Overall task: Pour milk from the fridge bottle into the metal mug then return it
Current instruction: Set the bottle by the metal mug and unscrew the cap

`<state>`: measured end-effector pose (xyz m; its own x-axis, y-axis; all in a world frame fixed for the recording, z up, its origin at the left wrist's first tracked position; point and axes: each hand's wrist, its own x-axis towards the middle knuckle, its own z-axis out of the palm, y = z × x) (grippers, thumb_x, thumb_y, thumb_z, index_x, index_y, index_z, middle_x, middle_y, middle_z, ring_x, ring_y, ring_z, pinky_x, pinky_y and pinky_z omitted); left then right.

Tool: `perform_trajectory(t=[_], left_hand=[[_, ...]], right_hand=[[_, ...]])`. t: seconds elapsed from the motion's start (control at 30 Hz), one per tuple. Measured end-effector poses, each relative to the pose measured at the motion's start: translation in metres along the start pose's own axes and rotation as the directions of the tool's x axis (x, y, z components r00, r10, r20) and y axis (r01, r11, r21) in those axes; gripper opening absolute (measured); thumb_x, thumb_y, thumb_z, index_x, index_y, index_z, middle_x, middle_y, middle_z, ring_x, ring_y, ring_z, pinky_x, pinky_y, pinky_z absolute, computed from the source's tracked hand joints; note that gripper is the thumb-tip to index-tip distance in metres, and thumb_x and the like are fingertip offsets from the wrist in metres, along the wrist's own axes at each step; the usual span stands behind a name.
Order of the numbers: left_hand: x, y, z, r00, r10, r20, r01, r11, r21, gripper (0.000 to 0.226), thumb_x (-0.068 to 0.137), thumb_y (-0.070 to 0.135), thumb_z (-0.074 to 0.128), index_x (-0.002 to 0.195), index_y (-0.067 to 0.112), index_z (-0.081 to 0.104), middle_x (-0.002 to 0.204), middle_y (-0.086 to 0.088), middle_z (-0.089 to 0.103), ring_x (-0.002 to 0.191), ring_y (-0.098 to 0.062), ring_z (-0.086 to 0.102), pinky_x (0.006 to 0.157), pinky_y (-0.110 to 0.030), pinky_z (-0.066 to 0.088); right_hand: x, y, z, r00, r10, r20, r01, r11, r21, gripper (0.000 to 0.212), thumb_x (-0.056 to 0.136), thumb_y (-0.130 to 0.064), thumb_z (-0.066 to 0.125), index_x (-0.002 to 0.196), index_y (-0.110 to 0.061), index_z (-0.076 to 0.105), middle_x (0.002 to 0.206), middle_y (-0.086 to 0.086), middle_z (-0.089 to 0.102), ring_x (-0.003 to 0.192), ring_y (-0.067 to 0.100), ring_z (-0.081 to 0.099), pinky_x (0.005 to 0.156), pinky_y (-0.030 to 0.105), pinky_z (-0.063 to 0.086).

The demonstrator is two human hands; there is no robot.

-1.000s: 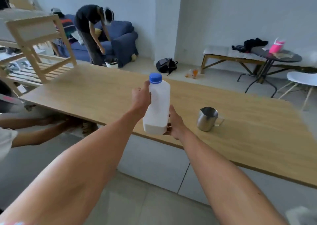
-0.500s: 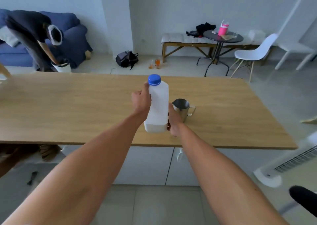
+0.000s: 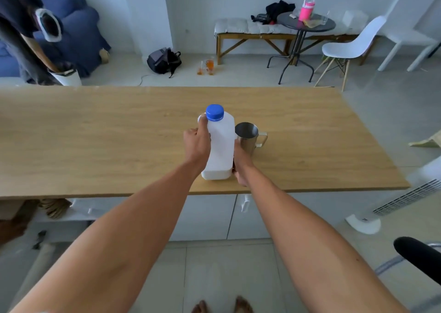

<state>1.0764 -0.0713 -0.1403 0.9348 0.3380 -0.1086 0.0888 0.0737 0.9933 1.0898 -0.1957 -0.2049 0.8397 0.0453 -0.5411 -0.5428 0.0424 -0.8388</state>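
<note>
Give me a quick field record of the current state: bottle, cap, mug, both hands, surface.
bottle: white milk bottle, upright, base at or just above the wooden table, near its front edge
cap: blue cap, still on
mug: metal mug, upright just right of the bottle, handle pointing right; contents not visible
left hand: left hand wrapped around the bottle's upper left side
right hand: right hand against the bottle's lower right side
pour: not started

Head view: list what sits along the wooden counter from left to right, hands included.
left hand → milk bottle with blue cap → right hand → metal mug, all on or over the wooden counter.
</note>
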Motion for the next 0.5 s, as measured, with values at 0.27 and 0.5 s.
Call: perform_trajectory(t=[0.27,0.5], left_hand=[[0.001,-0.009,0.004,1.0,0.005,-0.027,-0.004,0.999,0.04,0.068,0.093,0.054,0.056,0.043,0.027,0.019,0.047,0.01,0.021,0.048,-0.014,0.022,0.057,-0.034,0.025],[-0.005,-0.005,0.004,1.0,0.001,-0.031,0.0,1.0,0.027,0.06,0.095,0.051,0.051,0.053,0.023,0.018,0.052,0.004,0.023,0.055,-0.019,0.024,0.061,-0.037,0.03]], right_hand=[[0.004,0.0,-0.005,0.999,0.035,0.021,-0.036,0.999,0.019,0.06,0.092,-0.074,0.048,0.129,-0.031,0.065,0.122,-0.005,0.075,0.118,0.018,0.066,0.11,0.044,0.049],[-0.027,-0.029,-0.002,0.746,-0.519,-0.419,0.32,0.83,-0.457,0.039,0.106,-0.044,0.035,0.087,-0.017,0.056,0.088,0.003,0.069,0.082,0.026,0.058,0.065,0.034,0.04]])
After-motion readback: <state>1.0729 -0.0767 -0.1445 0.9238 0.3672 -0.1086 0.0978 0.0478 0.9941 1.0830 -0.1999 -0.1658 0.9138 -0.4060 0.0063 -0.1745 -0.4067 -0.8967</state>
